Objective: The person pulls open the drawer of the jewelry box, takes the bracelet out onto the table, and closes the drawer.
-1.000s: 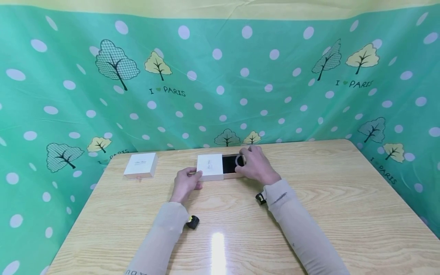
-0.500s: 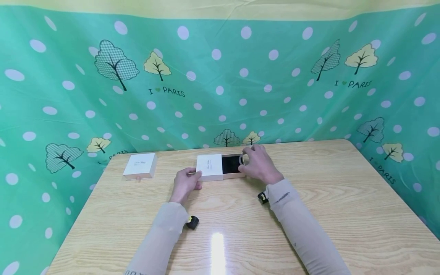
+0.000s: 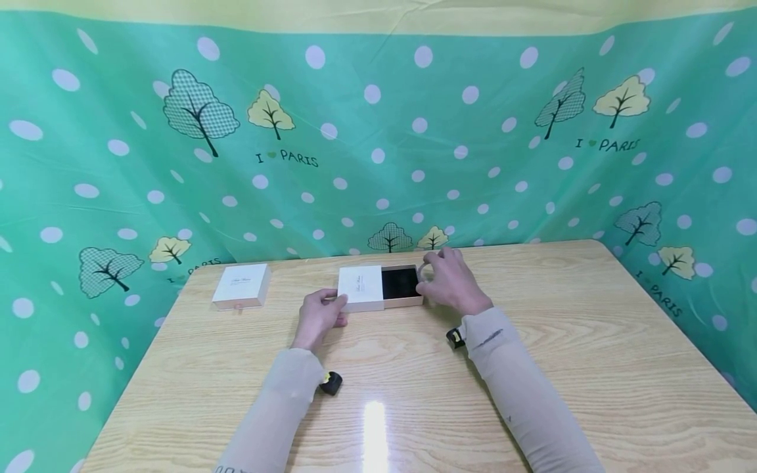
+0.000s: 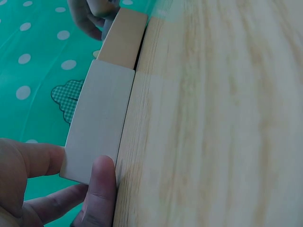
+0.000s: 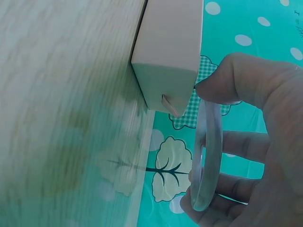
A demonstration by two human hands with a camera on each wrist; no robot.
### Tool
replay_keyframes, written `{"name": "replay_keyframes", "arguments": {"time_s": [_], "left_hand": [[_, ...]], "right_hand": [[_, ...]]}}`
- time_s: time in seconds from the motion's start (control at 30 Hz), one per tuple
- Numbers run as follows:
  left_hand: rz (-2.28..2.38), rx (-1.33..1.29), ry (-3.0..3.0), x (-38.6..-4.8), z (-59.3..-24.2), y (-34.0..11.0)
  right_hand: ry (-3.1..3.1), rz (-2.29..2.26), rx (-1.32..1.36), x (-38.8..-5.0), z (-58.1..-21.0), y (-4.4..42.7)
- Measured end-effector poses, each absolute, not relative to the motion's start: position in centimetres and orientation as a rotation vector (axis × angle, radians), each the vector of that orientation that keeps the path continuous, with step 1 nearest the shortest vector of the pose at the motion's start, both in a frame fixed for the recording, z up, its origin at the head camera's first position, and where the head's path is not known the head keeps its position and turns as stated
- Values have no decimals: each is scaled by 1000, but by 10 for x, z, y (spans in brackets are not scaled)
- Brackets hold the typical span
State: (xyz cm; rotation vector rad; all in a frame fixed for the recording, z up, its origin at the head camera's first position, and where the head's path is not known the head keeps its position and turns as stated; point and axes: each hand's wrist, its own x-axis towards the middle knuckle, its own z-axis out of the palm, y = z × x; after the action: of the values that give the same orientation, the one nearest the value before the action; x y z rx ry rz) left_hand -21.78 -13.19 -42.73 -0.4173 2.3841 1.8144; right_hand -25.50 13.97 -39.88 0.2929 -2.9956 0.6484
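Right hand (image 3: 452,286) pinches ring (image 5: 215,146) beside half-open box (image 3: 359,286), left hand (image 3: 316,318) grips its end; smooth ring could slip if thumb eases.

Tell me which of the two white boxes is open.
The gripped box, at the left hand: its drawer is slid partway out, showing a black inside. The other box, farther left, is shut.
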Motion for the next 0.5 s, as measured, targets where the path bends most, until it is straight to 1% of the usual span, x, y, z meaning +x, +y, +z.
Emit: {"name": "replay_keyframes", "arguments": {"time_s": [0.5], "left_hand": [[1807,-417,2381,-218,-427,-132]], "right_hand": [[-3023,605,262,-257,-400,143]]}}
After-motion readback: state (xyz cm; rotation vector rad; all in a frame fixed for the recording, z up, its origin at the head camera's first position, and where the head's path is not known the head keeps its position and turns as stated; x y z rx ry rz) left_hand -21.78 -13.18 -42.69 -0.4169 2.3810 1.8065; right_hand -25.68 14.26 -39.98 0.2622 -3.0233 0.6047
